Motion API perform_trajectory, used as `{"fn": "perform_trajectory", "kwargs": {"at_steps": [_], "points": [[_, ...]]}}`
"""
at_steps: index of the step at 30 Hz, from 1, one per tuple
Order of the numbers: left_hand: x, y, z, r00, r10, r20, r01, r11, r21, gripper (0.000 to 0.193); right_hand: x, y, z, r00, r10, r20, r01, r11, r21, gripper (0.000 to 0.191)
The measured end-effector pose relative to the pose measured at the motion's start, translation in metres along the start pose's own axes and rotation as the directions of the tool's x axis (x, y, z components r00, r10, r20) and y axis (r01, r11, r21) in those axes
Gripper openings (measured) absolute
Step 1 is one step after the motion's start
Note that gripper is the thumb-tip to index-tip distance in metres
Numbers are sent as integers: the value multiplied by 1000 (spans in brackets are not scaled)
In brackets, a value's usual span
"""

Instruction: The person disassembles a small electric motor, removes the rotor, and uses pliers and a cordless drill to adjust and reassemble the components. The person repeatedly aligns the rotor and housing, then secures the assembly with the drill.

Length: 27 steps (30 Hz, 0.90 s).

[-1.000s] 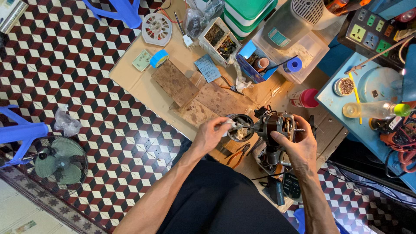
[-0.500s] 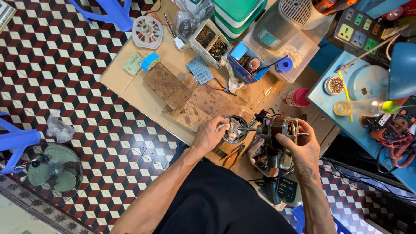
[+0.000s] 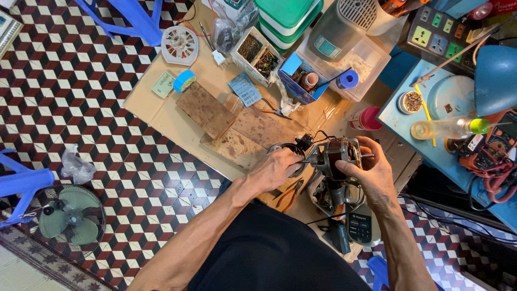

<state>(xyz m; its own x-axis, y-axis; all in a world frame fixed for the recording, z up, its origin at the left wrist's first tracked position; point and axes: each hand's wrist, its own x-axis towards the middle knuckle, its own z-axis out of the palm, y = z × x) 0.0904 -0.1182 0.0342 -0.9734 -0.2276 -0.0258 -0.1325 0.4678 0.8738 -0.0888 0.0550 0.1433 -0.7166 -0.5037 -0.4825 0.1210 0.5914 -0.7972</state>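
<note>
My right hand [image 3: 371, 175] grips a fan motor [image 3: 336, 155] with copper windings and a metal frame, held above the cardboard sheet [image 3: 215, 91]. My left hand [image 3: 276, 168] is closed on a thin tool whose tip [image 3: 307, 160] touches the motor's left side. Black wires run from the top of the motor. A round metal part [image 3: 293, 148] lies under my left hand, mostly hidden by it.
Wooden blocks [image 3: 207, 110] and pliers with orange handles [image 3: 288, 196] lie on the cardboard. Parts boxes [image 3: 256, 54], a blue tape roll [image 3: 184, 81] and a green container [image 3: 288, 16] stand behind. A green fan [image 3: 67, 218] and blue stools [image 3: 21, 183] stand on the tiled floor. A blue table [image 3: 409, 121] is at right.
Both hands stay on the motor; the left hand and its tool have shifted slightly against it. The camera view has moved a little.
</note>
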Motion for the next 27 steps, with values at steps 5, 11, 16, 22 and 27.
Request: {"fn": "perform_trajectory", "kwargs": {"at_steps": [5, 11, 16, 22, 27], "points": [[11, -24, 6, 980, 54, 190, -61, 998, 32, 37, -3, -3, -3, 999, -28, 29, 30, 996, -80, 93], [9, -35, 14, 992, 77, 95, -75, 997, -25, 27, -4, -4, 1, 999, -31, 29, 35, 991, -129, 93], [5, -32, 12, 996, 84, 43, -88, 992, 89, 22, -7, -6, 4, 1000, -2, 13, 4, 992, -127, 93], [-6, -18, 4, 999, 32, -41, -24, 982, 188, 18, -12, -10, 13, 998, -56, 33, 59, 994, -97, 97], [-13, -7, 4, 987, -1, -163, -1, 1000, -17, 35, -37, -9, 4, 990, -137, -19, 131, 975, -181, 97]]}}
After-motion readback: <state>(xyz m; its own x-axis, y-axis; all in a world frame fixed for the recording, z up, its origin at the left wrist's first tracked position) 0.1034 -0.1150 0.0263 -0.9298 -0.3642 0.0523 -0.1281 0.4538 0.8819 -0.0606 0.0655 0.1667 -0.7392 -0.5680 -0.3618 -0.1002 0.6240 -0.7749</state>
